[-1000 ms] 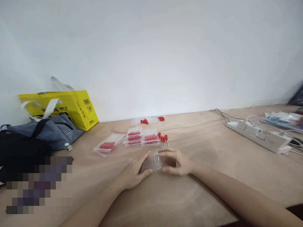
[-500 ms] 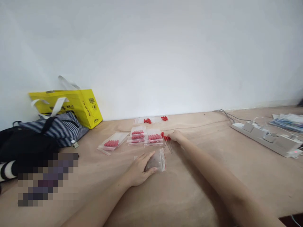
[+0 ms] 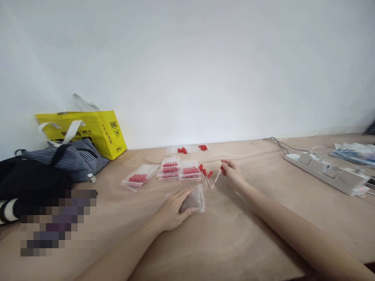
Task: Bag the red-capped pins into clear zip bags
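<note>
The near edge of the table (image 3: 249, 242) cuts across the lower right corner, under the right forearm. The left hand (image 3: 175, 208) bends round a clear zip bag (image 3: 197, 200), holding it between thumb and fingers, its zip end facing right and lying well in from that edge. Farther in, the right hand (image 3: 233, 175) pinches a dropper (image 3: 217, 178) by its red bulb, stem slanting down toward the person. Just left of it lie loose droppers (image 3: 205, 172), close against a filled bag (image 3: 189, 170); more filled bags (image 3: 170, 168) adjoin that one, and a separate filled bag (image 3: 139, 177) lies farther left. A broad stretch of wood separates the right hand from the power strip (image 3: 325, 173). Leftward, a striped bag (image 3: 79, 156) and a yellow bag (image 3: 109, 132) bound the space. Near the far edge, a clear packet of red-bulbed droppers (image 3: 191, 149) lies close to the wall (image 3: 205, 78).
</note>
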{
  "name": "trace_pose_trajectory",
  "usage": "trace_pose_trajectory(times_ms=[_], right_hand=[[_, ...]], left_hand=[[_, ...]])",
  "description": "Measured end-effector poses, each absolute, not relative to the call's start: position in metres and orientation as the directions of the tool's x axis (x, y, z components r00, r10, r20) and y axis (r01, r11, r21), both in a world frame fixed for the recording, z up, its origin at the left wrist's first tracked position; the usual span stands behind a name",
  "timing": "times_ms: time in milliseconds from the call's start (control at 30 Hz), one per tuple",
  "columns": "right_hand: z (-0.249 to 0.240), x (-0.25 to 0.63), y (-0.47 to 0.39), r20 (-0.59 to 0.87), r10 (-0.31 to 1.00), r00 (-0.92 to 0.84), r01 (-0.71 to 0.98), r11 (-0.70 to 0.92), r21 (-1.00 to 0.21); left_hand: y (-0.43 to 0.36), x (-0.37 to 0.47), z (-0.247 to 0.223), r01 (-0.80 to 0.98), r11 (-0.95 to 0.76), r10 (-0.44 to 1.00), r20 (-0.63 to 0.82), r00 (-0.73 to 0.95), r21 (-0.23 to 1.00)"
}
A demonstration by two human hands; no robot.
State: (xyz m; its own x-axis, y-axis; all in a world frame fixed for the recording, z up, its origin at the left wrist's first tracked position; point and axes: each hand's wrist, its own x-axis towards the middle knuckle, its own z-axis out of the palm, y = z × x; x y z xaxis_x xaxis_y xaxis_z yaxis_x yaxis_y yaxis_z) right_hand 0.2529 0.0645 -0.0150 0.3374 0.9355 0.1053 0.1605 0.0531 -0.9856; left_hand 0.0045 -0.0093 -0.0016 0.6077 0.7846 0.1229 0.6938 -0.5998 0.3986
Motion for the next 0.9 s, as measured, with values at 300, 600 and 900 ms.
trace_pose_trajectory(times_ms=[300, 600, 900], right_hand=[[-0.034, 0.221, 0.015, 0.237, 0.952, 0.195, -0.154, 0.268, -0.951], [-0.029, 0.204, -0.013, 0.299, 0.864, -0.405, 0.127, 0.377, -0.918], [-0.026, 0.226, 0.0, 0.174, 0.866, -0.469, 0.276, 0.331, -0.902]], left_hand=[[-0.009, 0.004, -0.003, 0.712, -0.58, 0.803, 0.126, 0.583, 0.395], [-0.01, 0.007, -0.001, 0.686, -0.593, 0.79, 0.137, 0.598, 0.422], [-0.015, -0.007, 0.005, 0.646, -0.612, 0.759, 0.11, 0.642, 0.456]])
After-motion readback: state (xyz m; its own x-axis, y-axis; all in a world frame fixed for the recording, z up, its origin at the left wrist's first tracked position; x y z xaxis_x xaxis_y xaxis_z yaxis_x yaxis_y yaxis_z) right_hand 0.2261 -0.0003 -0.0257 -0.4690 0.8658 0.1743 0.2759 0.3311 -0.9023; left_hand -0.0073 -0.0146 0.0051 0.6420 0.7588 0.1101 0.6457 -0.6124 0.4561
